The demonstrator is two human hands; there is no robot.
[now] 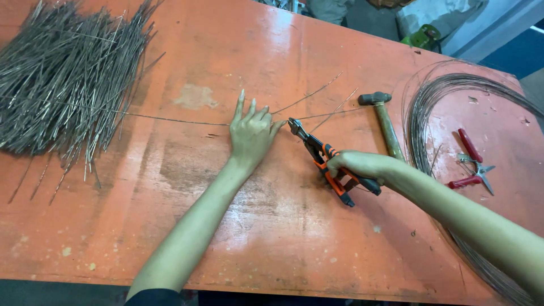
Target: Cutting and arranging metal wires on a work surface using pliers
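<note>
The left hand [251, 135] lies flat on the worn orange metal table [272, 238], fingers spread and gripping nothing, pressing a long thin steel wire [170, 119], apparently to keep it straight. Just right of that hand, the right hand [354, 165] is wrapped tight around the orange-and-black handles of a pair of cutting pliers [320, 156], whose nose sits at the wire beside the left fingertips; whether the blades have closed cannot be told. Far left of the hand lies a heap of cut straight wire lengths [62, 79]. To the right rest a wooden-handled hammer [382, 122], a grey wire coil [447, 96] and red-handled snips [471, 164].
</note>
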